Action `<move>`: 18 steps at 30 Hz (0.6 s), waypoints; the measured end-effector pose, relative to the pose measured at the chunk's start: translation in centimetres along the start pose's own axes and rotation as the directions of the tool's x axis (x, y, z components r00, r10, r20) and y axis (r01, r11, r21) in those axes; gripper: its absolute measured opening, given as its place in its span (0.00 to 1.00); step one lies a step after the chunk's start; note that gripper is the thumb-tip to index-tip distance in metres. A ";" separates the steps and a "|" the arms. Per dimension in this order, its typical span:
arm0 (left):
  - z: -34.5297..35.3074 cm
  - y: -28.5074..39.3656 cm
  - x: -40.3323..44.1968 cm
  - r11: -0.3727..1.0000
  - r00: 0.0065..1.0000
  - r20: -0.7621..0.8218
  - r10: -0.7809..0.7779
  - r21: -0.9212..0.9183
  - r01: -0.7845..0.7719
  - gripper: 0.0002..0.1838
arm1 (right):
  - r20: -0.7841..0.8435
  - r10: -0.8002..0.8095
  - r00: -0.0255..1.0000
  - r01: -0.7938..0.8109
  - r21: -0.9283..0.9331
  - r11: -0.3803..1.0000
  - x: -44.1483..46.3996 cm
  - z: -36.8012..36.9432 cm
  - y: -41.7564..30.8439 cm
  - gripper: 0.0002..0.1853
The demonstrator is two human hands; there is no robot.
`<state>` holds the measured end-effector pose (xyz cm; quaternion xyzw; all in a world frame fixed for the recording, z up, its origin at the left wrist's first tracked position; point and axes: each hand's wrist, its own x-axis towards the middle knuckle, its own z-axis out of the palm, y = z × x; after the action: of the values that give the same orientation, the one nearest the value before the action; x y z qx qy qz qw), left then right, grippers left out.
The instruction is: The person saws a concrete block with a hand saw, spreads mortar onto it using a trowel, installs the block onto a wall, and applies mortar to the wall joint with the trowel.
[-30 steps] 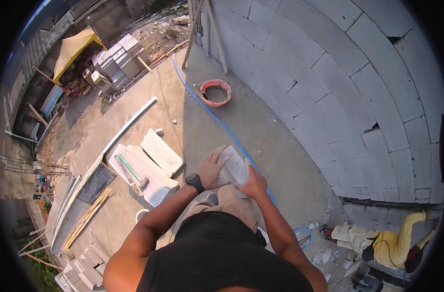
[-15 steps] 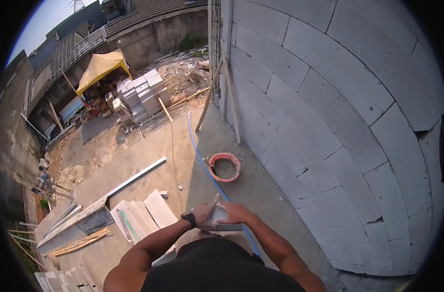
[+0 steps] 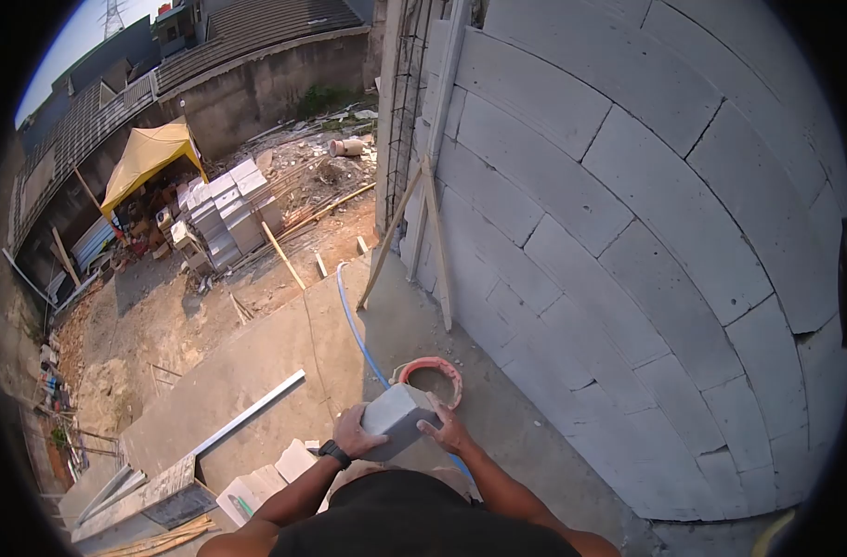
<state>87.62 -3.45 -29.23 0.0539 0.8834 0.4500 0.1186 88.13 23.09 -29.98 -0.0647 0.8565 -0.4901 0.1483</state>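
A grey concrete block [image 3: 395,416] is held in front of my body between both hands, its top face tilted up. My left hand [image 3: 354,433], with a dark watch on the wrist, grips the block's left end, thumb across the near face. On the opposite end, my right hand [image 3: 447,431] is closed on it with the thumb on the near face. Just beyond the block stands a red-rimmed bucket [image 3: 454,375], partly hidden by it. A blue hose [image 3: 352,320] runs over the floor and passes behind the block.
A grey block wall [image 3: 618,278] rises on my right, with wooden props [image 3: 433,213] at its far end. On the floor to the left lie a white metal bar [image 3: 252,411] and pale slabs [image 3: 256,489]. Stacked blocks [image 3: 224,213] stand below near a yellow canopy [image 3: 149,158].
The block has come up and forward in my hands, showing more of its faces. My hands have moved apart to its two ends. My view has shifted, and the bucket appears lower.
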 end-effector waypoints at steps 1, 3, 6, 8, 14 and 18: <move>-1.3 -1.5 1.3 1.000 1.000 0.014 -0.005 0.012 0.005 0.43 | 0.033 0.149 0.988 -0.149 -0.019 0.989 0.3 0.7 1.6 0.55; -4.5 -2.0 3.7 0.999 0.996 0.078 -0.043 -0.008 0.043 0.44 | 0.109 0.491 0.864 -0.474 -0.155 0.867 0.2 1.2 6.0 0.53; -7.6 -2.6 6.2 0.971 0.997 0.067 -0.037 0.237 0.020 0.44 | 0.082 0.684 0.724 -0.673 -0.129 0.728 -1.8 1.6 8.1 0.50; -8.1 -4.3 8.1 0.947 0.997 0.063 0.042 0.316 -0.060 0.44 | -0.006 0.620 0.785 -0.618 -0.071 0.783 -1.8 4.1 12.3 0.52; -8.2 -1.5 13.8 0.933 0.971 0.235 0.037 0.341 -0.118 0.44 | -0.207 0.574 0.793 -0.499 0.320 0.805 5.1 4.7 4.9 0.42; -5.9 -0.8 15.8 0.871 0.933 0.337 0.128 0.412 -0.268 0.44 | -0.066 0.562 0.824 -0.394 0.647 0.653 7.7 6.1 7.0 0.30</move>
<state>70.84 -5.30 -29.07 0.2388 0.9247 0.2293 0.1878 83.07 19.64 -40.33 0.2812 0.6500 -0.6847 0.1720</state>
